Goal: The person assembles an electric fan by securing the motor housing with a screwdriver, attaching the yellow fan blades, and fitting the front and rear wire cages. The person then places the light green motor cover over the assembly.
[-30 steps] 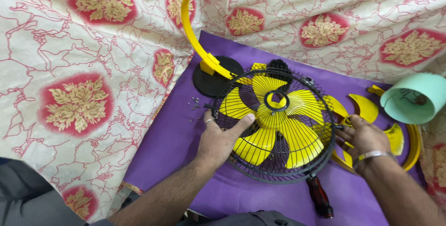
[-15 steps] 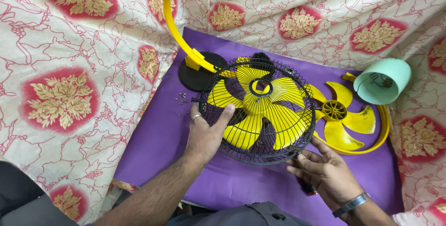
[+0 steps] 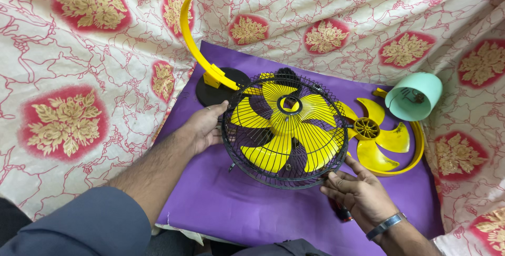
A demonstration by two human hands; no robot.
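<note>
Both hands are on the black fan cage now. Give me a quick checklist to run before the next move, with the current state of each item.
1. Left hand on the fan cage rim, far-left side: ok.
2. Right hand on the near rim, fingers against the wire: ok.
3. Yellow blades sit inside the cage, none poking through: ok.
4. Cage fastened shut: cannot tell, fasteners not visible.
5. Spare yellow blade and ring lie apart from the cage on the right: ok.
6. Red-handled tool accessible: not ok, mostly hidden under the right hand.
</note>
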